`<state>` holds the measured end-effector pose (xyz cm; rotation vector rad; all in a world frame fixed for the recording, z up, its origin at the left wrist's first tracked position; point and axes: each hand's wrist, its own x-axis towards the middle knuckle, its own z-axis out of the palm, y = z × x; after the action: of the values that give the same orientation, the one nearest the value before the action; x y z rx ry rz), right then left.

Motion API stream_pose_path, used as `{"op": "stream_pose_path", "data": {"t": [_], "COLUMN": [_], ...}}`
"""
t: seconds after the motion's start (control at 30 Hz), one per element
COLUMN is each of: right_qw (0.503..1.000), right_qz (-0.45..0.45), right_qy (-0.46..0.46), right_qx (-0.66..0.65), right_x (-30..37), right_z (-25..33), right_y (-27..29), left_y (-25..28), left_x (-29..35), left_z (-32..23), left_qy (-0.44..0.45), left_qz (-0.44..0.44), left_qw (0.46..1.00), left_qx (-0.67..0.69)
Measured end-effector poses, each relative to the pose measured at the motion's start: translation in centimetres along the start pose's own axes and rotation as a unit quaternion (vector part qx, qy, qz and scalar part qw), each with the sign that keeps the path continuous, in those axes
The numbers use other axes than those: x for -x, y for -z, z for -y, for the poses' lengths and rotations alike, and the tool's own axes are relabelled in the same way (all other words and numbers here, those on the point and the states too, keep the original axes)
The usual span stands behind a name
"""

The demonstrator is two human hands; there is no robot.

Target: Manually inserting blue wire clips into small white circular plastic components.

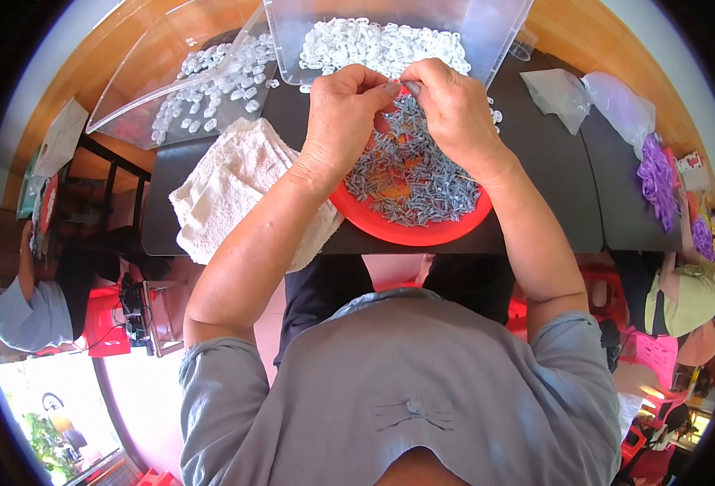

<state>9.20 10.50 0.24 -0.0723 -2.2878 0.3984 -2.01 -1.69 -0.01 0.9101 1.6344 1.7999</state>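
My left hand (341, 113) and my right hand (461, 113) meet over the far side of a round red basin (424, 234). Thumb and fingers are pinched on both, the fingertips almost touching. Whatever they hold is too small and covered to name. In the basin lies a heap of small, slim, grey-blue screw-like pieces (422, 190). Just beyond my fingers, a clear plastic bin (283, 49) holds many small white oval plastic pieces (386, 47). A folded whitish towel (232, 190) lies beside the basin, partly under my left forearm.
Left of the bin, a tilted clear container (122, 113) has translucent pieces (211, 85) around it. The dark table (548, 182) carries clear plastic bags (558, 95) and a purple stringy bundle (657, 182) at right. A person (29, 312) sits at left, another (685, 300) at right.
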Motion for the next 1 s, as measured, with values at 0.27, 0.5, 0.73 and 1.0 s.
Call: {"op": "stream_pose_path", "data": {"t": [0.27,0.5,0.73,1.0], "right_qw": [1.0,0.999,0.999,0.999], "right_qz": [0.012,0.0,-0.029,0.016], "right_qy": [-0.003,0.011,0.026,-0.018], "right_qx": [0.018,0.04,0.014,-0.038], "right_x": [0.1,0.5,0.6,-0.2], "right_z": [0.1,0.2,0.5,-0.6], "right_y": [0.0,-0.9,-1.9,-0.1], "left_y": [0.4,-0.2,-0.4,-0.2], "left_x": [-0.1,0.1,-0.1,-0.3], "left_z": [-0.3,0.1,2.3,0.9], "left_qy": [-0.001,0.002,-0.101,-0.006], "left_qz": [0.016,-0.004,-0.041,-0.007], "left_qw": [0.999,0.997,0.988,1.0], "left_qx": [-0.037,-0.072,-0.106,-0.022]}}
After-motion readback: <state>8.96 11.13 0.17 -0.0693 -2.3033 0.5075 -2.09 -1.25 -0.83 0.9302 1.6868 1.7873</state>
